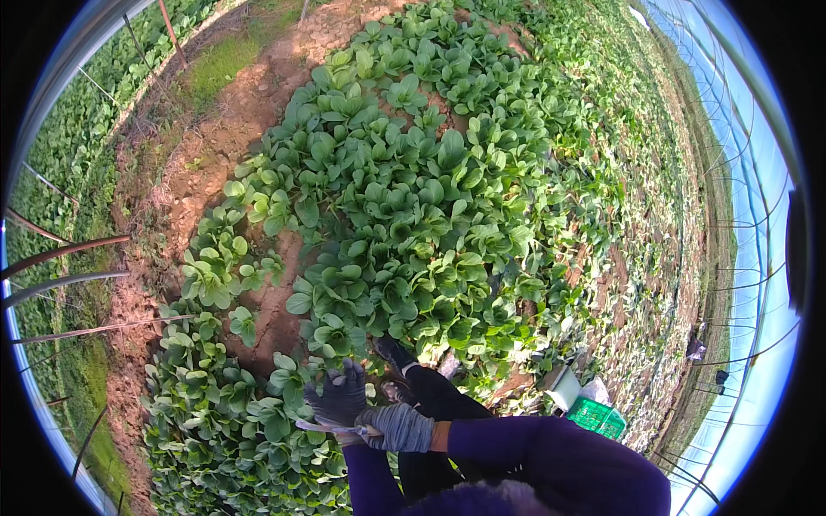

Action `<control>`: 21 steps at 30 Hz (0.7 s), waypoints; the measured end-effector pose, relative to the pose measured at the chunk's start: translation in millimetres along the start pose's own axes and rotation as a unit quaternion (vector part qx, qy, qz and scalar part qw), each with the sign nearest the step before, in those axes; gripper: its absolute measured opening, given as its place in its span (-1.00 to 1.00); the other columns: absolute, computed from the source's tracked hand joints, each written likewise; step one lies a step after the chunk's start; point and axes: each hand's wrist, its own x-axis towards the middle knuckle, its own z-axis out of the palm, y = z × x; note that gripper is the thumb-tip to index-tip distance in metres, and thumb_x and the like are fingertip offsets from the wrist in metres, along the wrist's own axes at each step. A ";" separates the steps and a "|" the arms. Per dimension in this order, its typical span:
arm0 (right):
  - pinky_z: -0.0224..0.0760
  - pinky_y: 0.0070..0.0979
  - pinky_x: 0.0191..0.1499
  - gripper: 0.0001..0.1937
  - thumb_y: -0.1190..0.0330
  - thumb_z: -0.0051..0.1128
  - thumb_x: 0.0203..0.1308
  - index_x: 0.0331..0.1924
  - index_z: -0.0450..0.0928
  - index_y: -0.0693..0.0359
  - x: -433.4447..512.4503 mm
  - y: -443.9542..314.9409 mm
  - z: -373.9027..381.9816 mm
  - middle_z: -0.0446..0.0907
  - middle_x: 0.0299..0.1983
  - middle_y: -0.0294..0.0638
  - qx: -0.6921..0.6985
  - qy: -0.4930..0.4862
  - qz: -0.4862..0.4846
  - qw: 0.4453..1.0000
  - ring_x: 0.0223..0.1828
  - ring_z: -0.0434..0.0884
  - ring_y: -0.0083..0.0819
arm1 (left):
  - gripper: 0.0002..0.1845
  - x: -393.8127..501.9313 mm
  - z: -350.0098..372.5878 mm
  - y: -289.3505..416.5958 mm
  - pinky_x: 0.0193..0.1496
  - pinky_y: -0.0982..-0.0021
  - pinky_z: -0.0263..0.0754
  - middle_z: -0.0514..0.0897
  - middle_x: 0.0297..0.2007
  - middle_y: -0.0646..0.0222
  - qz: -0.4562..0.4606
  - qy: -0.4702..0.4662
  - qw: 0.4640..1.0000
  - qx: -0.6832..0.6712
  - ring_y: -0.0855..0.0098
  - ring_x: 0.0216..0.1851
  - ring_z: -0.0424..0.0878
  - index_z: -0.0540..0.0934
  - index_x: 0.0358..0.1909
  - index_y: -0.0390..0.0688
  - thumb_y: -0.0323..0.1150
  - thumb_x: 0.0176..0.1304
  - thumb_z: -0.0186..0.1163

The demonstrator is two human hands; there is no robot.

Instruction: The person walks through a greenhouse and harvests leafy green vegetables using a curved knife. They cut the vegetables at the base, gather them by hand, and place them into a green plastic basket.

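Note:
My left hand (337, 395), in a dark grey glove, is raised over the leafy green plants (284, 413), its fingers apart and partly curled. Across its wrist lies my right hand (397, 427), in a lighter grey knit glove. The right fingers are closed on a thin pale strip (316, 426) at the left wrist; whether this is the glove's cuff or a separate thing, I cannot tell. Purple sleeves (490, 435) cover both arms. Just beyond the hands is a dark shoe (392, 351) among the plants.
Broad-leaved greens (400, 193) grow densely ahead. A strip of bare soil (213, 148) runs along the left, with metal hoops (77, 251) beside it. To the right stand a green plastic crate (597, 418) and a white container (563, 388). Plastic sheeting (761, 193) bounds the far right.

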 end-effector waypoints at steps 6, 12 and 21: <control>0.57 -0.14 -0.19 -0.55 -0.03 0.17 0.28 0.11 0.57 0.06 -14.3 -0.7 4.4 0.68 -0.27 -0.10 -0.079 0.001 0.173 0.982 -0.29 0.71 -0.06 | -0.24 -25.2 -77.5 -10.2 -0.19 0.25 0.63 0.76 -0.30 0.06 -0.047 0.386 0.826 0.409 0.20 -0.39 0.69 0.68 -0.09 -0.26 0.37 0.33 0.07; 0.56 -0.08 -0.24 -0.59 -0.03 0.08 0.34 -0.03 0.60 0.14 -15.0 15.1 1.8 0.70 -0.31 -0.04 -0.131 -0.040 0.153 0.979 -0.29 0.71 -0.03 | -0.64 -75.5 -137.8 -17.5 -0.10 0.30 0.56 0.75 -0.27 0.32 -0.062 -0.004 0.615 0.786 0.27 -0.27 0.68 0.66 0.00 -0.16 -0.13 0.33 0.18; 0.55 -0.10 -0.25 -0.65 0.02 0.10 0.30 -0.13 0.61 0.13 -15.8 52.4 15.4 0.68 -0.35 -0.06 -0.197 -0.087 0.163 0.963 -0.31 0.69 -0.05 | -0.37 -72.0 -64.4 -32.6 0.28 0.25 0.42 0.65 0.15 0.15 -0.139 -0.001 0.188 0.972 0.08 0.19 0.58 0.54 0.27 0.04 -0.15 0.08 0.33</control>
